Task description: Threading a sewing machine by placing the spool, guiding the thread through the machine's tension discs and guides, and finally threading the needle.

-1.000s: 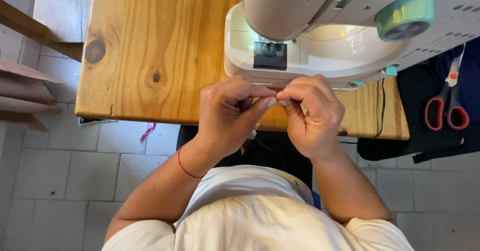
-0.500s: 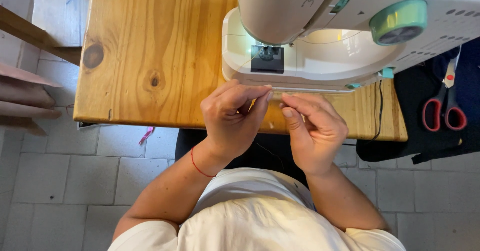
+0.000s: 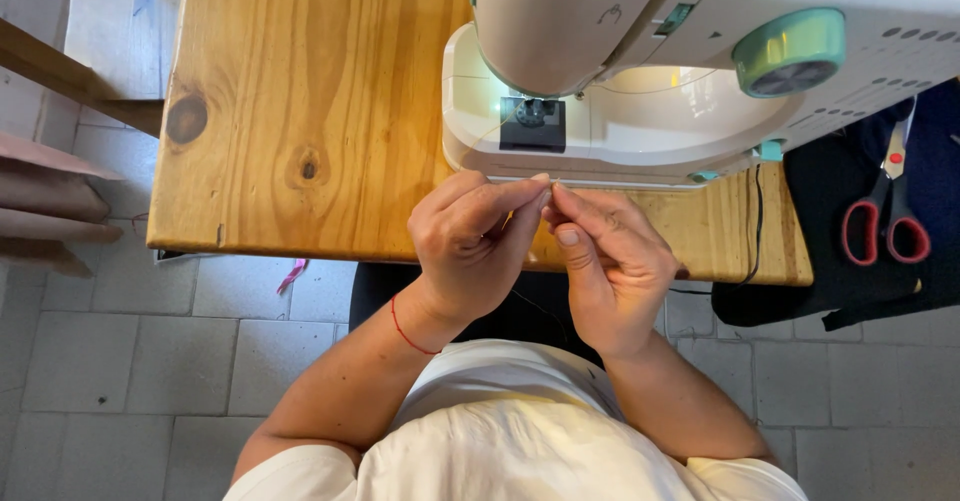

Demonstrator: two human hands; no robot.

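The left hand (image 3: 470,246) and right hand (image 3: 610,261) are pinching a fine pale thread (image 3: 545,183) between closed fingertips just before the white sewing machine (image 3: 640,91) on the knotty pine table (image 3: 300,111), and keeping it taut and both hands steady seems wise.
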